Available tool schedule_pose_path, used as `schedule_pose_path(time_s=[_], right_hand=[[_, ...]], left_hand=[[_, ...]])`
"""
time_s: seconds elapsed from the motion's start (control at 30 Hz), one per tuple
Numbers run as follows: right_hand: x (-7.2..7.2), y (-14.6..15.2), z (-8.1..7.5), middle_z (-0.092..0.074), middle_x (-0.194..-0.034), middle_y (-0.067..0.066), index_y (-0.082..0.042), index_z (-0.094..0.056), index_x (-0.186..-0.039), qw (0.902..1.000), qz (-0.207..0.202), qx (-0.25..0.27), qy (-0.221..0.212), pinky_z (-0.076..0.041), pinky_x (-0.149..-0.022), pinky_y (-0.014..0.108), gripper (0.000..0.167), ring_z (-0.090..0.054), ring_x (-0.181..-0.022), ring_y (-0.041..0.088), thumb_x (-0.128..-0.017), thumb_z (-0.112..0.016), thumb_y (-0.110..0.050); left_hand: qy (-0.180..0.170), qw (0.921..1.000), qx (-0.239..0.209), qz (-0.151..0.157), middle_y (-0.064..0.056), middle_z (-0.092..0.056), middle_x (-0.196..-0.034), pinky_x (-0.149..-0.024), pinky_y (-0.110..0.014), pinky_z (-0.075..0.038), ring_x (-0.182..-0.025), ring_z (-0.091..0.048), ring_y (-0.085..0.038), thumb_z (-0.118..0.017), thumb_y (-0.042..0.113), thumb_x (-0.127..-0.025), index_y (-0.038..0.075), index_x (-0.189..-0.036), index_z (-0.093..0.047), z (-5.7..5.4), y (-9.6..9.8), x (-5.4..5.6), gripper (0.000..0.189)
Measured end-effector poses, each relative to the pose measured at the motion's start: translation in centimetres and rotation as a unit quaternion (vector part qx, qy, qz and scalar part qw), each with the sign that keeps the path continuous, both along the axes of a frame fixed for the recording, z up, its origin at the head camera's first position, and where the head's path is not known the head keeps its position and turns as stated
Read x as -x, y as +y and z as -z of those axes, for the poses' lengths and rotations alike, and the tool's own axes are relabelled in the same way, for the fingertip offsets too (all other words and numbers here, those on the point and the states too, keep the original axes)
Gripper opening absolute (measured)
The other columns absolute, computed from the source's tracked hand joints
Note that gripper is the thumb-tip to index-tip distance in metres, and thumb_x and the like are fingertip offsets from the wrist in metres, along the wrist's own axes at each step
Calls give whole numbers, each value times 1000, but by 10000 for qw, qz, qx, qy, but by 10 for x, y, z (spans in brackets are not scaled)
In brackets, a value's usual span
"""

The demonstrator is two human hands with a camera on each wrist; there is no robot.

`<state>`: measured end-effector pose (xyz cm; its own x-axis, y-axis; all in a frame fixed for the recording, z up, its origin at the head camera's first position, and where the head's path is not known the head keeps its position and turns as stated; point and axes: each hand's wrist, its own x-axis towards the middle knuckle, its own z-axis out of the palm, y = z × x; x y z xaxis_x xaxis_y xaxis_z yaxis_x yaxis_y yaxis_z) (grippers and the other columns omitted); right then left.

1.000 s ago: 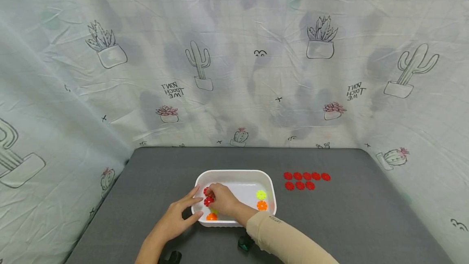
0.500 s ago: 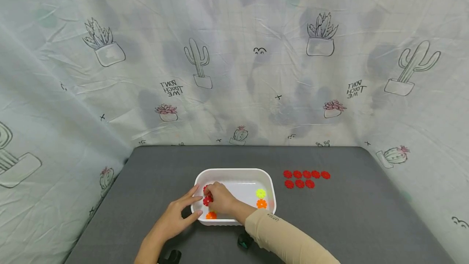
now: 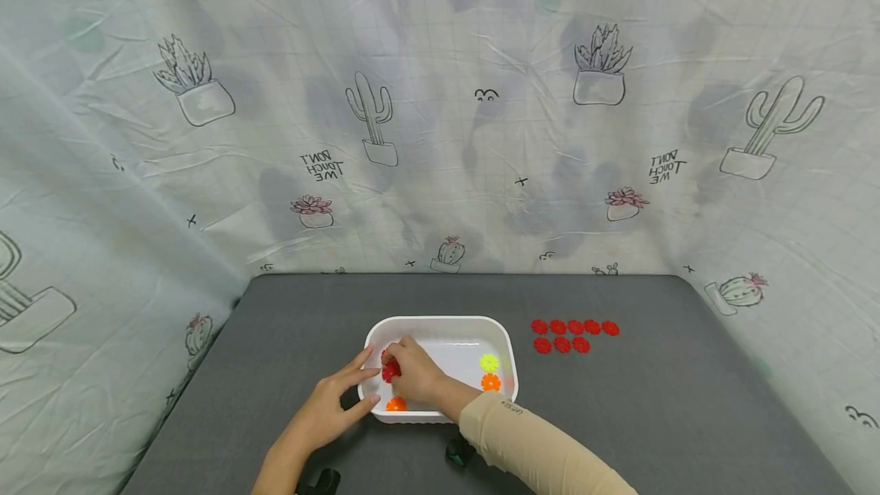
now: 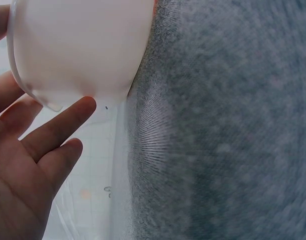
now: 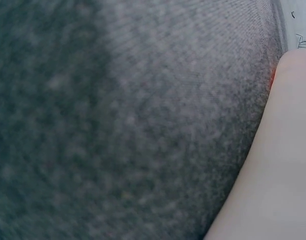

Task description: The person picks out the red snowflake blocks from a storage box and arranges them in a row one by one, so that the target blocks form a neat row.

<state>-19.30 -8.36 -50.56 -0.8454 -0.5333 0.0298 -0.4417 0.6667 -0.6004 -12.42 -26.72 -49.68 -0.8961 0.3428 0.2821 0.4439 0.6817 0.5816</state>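
Note:
In the head view a white tray [image 3: 440, 327] lies on the grey table. My left hand [image 3: 332, 407] spans its left end, fingers mostly extended and touching the rim. The left wrist view shows the extended fingers of the left hand [image 4: 28, 155] along the tray's outer wall [image 4: 83, 45]. My right hand [image 3: 417, 375] reaches into the tray's left side and pinches a red notched disc [image 3: 390, 371] between thumb and fingers. Part of another red disc shows just behind it, mostly hidden. An orange disc [image 3: 396, 404] lies at the tray's near left corner.
Inside the tray's right end are a yellow disc [image 3: 489, 363] and an orange disc [image 3: 491, 382]. Several red discs [image 3: 576, 327] lie in two rows on the table, right of the tray. A patterned curtain [image 3: 440, 136] hangs behind the table.
The right hand's fingers have shifted slightly, and the red disc between them has risen and turned a little. The left hand and the tray stay in place.

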Motion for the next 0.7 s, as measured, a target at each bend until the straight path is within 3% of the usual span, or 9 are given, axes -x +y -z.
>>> schedule_pose_path(time_s=[0.47,0.7], right_hand=[[3,1,-4,-59,-85,-1,-10,-67,-99,9956,394,622,-577,-50,-71,16,24,-50,-74,8,-78,-75,-4],[4,3,-9,-63,-87,1,-6,-68,-102,9849,715,1201,-1020,-54,-73,21,26,-53,-76,9,-78,-72,0]], left_hand=[[-126,9999,-25,-62,-2,-43,-148,-98,-49,-46,-128,-49,-23,-68,36,-85,16,-123,-65,-1,-1,0,42],[-280,9996,-54,-78,1,-41,-149,-99,-50,-45,-129,-47,-22,-68,37,-86,17,-123,-65,-2,-1,0,42]])
